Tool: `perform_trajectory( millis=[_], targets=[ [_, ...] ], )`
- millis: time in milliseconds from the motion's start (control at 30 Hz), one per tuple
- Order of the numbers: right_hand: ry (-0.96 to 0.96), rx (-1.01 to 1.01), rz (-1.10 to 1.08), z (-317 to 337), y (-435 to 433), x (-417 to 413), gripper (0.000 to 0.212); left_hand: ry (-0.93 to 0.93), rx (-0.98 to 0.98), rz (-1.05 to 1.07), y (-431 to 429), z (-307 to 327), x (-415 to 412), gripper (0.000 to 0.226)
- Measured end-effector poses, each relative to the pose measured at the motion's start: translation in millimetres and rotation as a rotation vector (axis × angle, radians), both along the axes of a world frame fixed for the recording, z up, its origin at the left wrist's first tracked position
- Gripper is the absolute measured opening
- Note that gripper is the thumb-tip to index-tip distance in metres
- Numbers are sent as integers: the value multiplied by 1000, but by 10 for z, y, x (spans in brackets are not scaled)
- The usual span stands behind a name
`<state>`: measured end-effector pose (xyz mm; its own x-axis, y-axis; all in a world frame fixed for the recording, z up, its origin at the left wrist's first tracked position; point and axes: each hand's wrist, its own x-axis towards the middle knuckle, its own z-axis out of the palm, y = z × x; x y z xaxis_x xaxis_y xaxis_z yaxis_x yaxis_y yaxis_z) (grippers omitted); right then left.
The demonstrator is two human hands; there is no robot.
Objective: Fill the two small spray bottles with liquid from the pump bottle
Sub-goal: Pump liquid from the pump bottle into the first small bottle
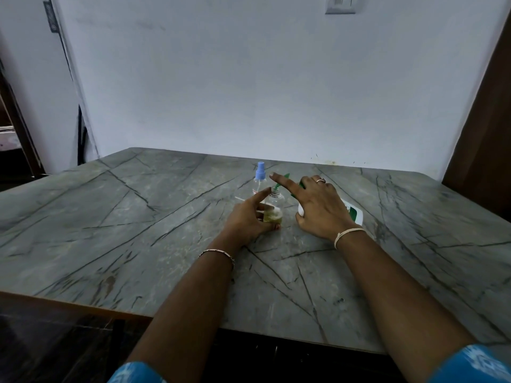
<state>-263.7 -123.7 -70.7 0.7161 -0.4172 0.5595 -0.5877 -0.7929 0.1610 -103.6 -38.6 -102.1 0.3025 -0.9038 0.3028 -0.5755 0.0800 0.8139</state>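
Note:
A small clear spray bottle [274, 208] stands uncapped on the grey marble table [138, 217], with yellowish liquid in its lower part. My left hand [249, 217] is wrapped round it, forefinger raised. My right hand [318, 205] grips the tilted white pump bottle [355, 214]; its forefinger lies on the green pump head [282, 181], whose spout sits over the open neck. A second small spray bottle [259, 181] with a blue spray cap stands just behind, upright. A thin white tube [240, 199] lies on the table left of the bottles, partly hidden by my left hand.
The table butts against a pale wall at the back. A dark wooden panel [481, 134] rises at the right. A doorway [16, 134] opens at the far left. The table's front edge lies close to my body.

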Motion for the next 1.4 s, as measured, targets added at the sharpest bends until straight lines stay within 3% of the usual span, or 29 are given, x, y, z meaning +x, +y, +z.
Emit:
perform_trajectory(
  millis=[267,633,900,1200,1400],
  targets=[
    [-42,38,-15,18,6,100,69,-24,2,4,-28,-23,32,91],
    [-2,-5,-5,-3,-35,22,80,-16,5,-2,-24,-11,19,92],
    [-42,26,-16,13,-18,99,69,-5,6,2,-33,-17,23,93],
    [-8,1,-21,2,-29,32,79,3,6,11,-56,-27,28,93],
    [-31,5,-25,14,-14,71,73,13,1,3,-38,-18,24,93]
  ],
)
